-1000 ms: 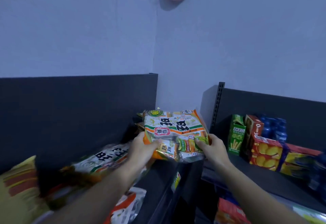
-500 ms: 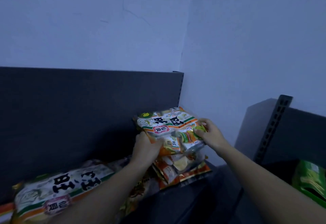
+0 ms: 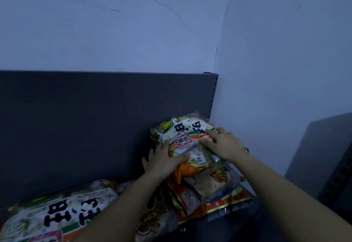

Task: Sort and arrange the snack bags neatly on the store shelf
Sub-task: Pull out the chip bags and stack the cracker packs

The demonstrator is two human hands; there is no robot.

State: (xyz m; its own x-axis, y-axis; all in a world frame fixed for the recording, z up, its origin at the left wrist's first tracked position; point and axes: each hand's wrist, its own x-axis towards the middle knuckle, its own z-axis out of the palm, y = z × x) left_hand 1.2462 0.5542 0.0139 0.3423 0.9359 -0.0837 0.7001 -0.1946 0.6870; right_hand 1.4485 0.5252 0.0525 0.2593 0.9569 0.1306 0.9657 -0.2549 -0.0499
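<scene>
Firmly, both hands are working on one snack bag (image 3: pixel 187 134) at the right end of the shelf (image 3: pixel 231 229), in the corner by the dark back panel (image 3: pixel 76 127). The left hand (image 3: pixel 163 162) is lying nearly flat, its fingers spread and straight against the bag's left edge and its thumb pressing on the top face. The right hand (image 3: pixel 224 144) is curving over the bag's right side, with thumb and forefinger bearing down on the wrapper. The two hands are sitting apart, one at each side of the bag.

That bag is resting on top of a stack (image 3: pixel 211 188) of orange-edged bags; at least two are showing beneath it. One long white-and-green bag (image 3: pixel 66 215) is lying on its side at the left, and a brownish bag (image 3: pixel 157 222) is peeking out under the left forearm, making five visible in all.

Large black characters 旺旺 are showing on the held bag and on the long one, along with a red seal label whose writing is too small to read.
</scene>
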